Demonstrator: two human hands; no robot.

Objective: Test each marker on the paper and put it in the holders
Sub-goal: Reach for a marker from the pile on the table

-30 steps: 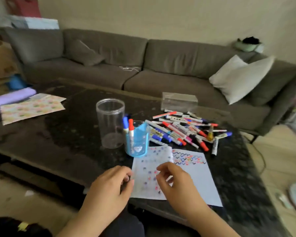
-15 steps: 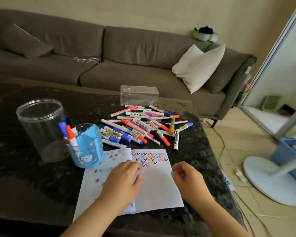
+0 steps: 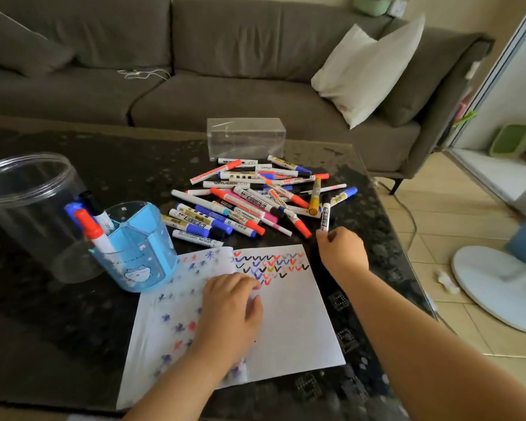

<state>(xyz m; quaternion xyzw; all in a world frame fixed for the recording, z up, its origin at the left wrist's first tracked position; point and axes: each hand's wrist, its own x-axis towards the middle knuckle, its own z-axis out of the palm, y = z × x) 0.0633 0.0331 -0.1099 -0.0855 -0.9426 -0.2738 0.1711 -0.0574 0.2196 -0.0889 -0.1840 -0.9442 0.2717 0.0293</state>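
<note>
Fingertips of the right hand (image 3: 342, 252) pinch the near end of a white marker with a black cap (image 3: 325, 219), which lies at the right edge of the marker pile (image 3: 255, 199); the remaining fingers are curled. Whether the marker has lifted off the table (image 3: 73, 314) cannot be determined.

Left hand (image 3: 231, 308) rests palm down on the paper (image 3: 292, 323), fingers loosely bent, holding nothing. Its fingertips sit just below the rows of coloured check marks (image 3: 271, 265).

Positions relative to the paper:
- Marker pile: directly beyond the far edge, caps in red, blue, black, pink and gold.
- Blue holder (image 3: 137, 250): at the far left corner, touching or overlapping the sheet. It contains a red-capped marker (image 3: 90, 227), plus a blue-capped and a dark-capped one behind it.
- Clear round jar (image 3: 25, 205): left of the blue holder, just behind it.
- Clear rectangular box (image 3: 246, 138): beyond the pile, at the table's far edge.
- Grey sofa (image 3: 225, 71) with a white cushion (image 3: 368, 68): behind the table.
</note>
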